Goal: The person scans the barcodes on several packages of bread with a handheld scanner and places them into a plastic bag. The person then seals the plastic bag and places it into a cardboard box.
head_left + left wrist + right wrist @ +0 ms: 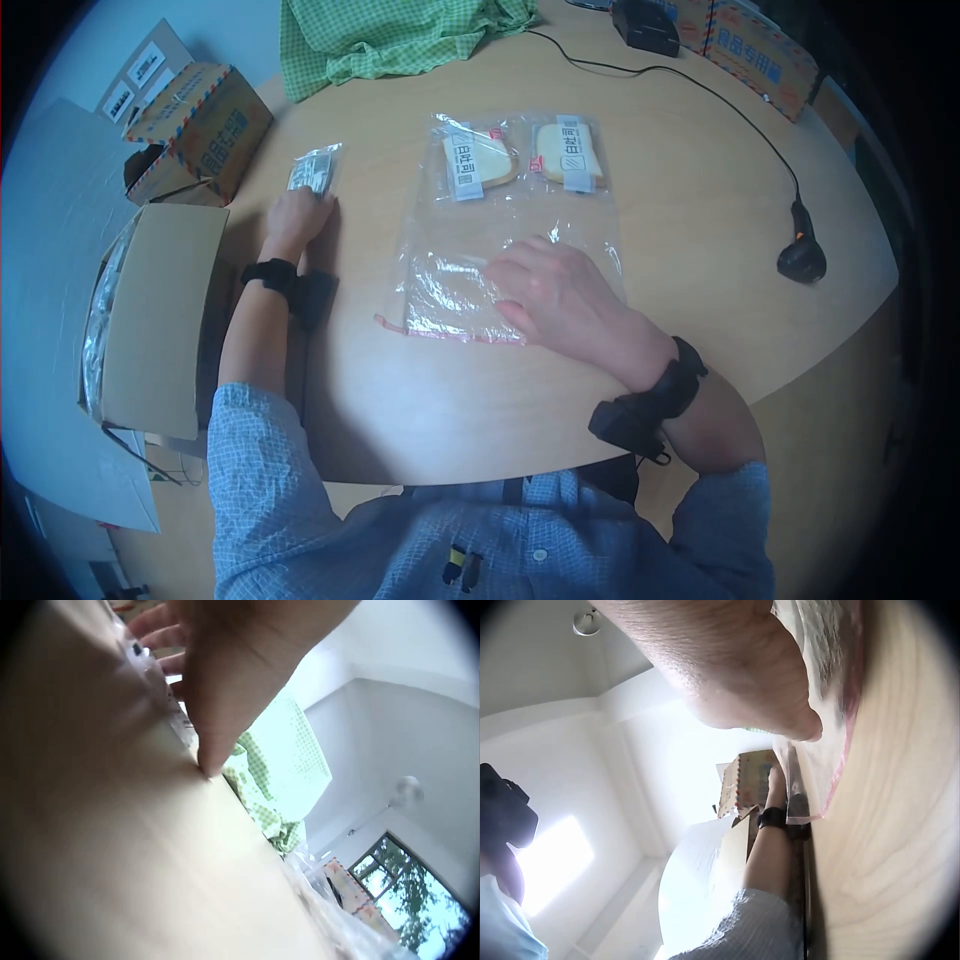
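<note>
A large clear bag (440, 235) with a pink edge lies flat on the table, two wrapped bread slices (482, 160) (570, 155) side by side at its far end. On its lower part rests my right hand (555, 290), fingers loosely bent and partly hidden; the right wrist view shows this hand (735, 675) above the pink-edged plastic (829, 761). At the left, my left hand (297, 218) touches the near end of a small silvery packet (314, 170). The left wrist view has that hand (232, 667) with fingers spread over the packet's edge and the thumb tip at the table.
Two cardboard boxes (205, 135) (160, 320) stand along the left side, the nearer holding plastic packs. A green checked cloth (400, 40) lies at the back. At the right are a black scanner (801, 255) with its cable, a black device (645, 27) and another box (758, 60).
</note>
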### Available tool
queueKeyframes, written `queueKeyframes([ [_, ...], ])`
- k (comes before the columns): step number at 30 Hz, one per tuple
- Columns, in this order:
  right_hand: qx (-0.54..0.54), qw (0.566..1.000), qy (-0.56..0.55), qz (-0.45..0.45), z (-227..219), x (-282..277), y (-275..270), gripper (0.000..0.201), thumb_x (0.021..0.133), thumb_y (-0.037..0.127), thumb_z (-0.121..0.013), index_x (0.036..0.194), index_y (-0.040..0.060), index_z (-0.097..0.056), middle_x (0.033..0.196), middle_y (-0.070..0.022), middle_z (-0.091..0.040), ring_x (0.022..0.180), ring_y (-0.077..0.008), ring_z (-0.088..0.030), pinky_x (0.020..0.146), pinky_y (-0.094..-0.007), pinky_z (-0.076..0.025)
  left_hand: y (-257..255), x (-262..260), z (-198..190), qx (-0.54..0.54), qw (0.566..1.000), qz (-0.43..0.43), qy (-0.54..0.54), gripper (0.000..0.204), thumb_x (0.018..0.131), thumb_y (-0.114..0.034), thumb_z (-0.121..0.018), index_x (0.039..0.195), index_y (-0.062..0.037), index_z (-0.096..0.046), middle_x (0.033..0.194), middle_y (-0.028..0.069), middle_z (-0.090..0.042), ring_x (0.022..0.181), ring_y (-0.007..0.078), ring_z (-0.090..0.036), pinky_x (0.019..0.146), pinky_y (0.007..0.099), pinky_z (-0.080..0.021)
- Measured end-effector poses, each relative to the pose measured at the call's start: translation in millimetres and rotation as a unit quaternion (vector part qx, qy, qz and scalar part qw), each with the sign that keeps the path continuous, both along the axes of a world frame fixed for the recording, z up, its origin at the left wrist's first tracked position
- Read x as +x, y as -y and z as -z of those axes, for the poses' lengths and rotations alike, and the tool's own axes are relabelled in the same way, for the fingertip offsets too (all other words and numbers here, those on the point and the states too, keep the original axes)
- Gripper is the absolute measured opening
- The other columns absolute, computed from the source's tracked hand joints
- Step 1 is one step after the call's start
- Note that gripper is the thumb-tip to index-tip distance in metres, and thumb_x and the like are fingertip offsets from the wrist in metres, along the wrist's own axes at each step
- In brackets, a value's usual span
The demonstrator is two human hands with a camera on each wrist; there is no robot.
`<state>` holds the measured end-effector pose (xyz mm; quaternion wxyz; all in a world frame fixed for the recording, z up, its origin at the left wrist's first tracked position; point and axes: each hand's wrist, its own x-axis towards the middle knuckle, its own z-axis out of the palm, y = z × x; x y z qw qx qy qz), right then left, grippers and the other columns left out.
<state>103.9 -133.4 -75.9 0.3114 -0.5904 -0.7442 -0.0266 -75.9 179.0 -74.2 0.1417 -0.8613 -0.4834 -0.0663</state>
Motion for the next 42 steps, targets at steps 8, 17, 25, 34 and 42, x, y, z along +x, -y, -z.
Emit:
queueKeyframes([
  [8,0.074,0.992,-0.072,0.077,-1.2,0.3,-0.1,0.029,0.070,-0.002,-0.058,0.098,0.0008,-0.057,0.096,-0.0119,-0.056,0.086,-0.0304,-0.057,0.072,-0.0373,-0.048,42.1,-38.5,-16.3,0.027,0.999,-0.018,-0.013,0.022,0.081,-0.017,-0.048,0.081,-0.0031,-0.065,0.081,0.0191,-0.064,0.079,0.0356,-0.062,0.071,0.0438,-0.050],
  [17,0.145,0.980,-0.112,0.077,-1.2,3.3,-6.2,0.044,0.073,-0.006,-0.046,0.115,0.0025,-0.050,0.113,-0.0148,-0.052,0.094,-0.0347,-0.055,0.083,-0.0390,-0.046,199.2,-119.6,-67.3,-0.548,0.654,0.186,0.488,0.011,0.080,-0.012,-0.054,0.083,-0.0019,-0.057,0.071,0.0056,-0.060,0.062,0.0172,-0.064,0.056,0.0269,-0.052],
  [25,0.179,0.978,-0.103,0.032,-16.7,6.2,-5.2,0.043,0.073,-0.005,-0.046,0.114,0.0056,-0.054,0.113,-0.0163,-0.055,0.099,-0.0330,-0.056,0.091,-0.0369,-0.044,239.7,-48.9,-22.4,-0.774,0.445,0.069,0.445,0.022,0.087,-0.014,-0.047,0.102,0.0022,-0.051,0.092,0.0157,-0.062,0.071,0.0233,-0.065,0.057,0.0281,-0.054],
  [34,0.146,0.986,-0.085,0.005,-5.5,-5.5,-9.1,0.037,0.071,-0.005,-0.050,0.105,0.0039,-0.059,0.108,-0.0140,-0.059,0.095,-0.0297,-0.059,0.080,-0.0353,-0.049,214.9,14.5,-12.9,-0.722,0.331,0.048,0.606,0.027,0.093,-0.021,-0.041,0.114,-0.0027,-0.044,0.107,0.0121,-0.052,0.098,0.0232,-0.055,0.084,0.0374,-0.046],
  [42,0.117,0.991,-0.060,-0.030,-5.6,-10.2,-7.1,0.035,0.068,-0.006,-0.051,0.101,0.0033,-0.061,0.104,-0.0120,-0.060,0.091,-0.0278,-0.059,0.077,-0.0354,-0.049,201.3,50.0,11.4,-0.617,0.499,0.056,0.606,0.034,0.089,-0.008,-0.045,0.123,-0.0042,-0.038,0.111,0.0127,-0.052,0.097,0.0220,-0.056,0.081,0.0339,-0.048],
])
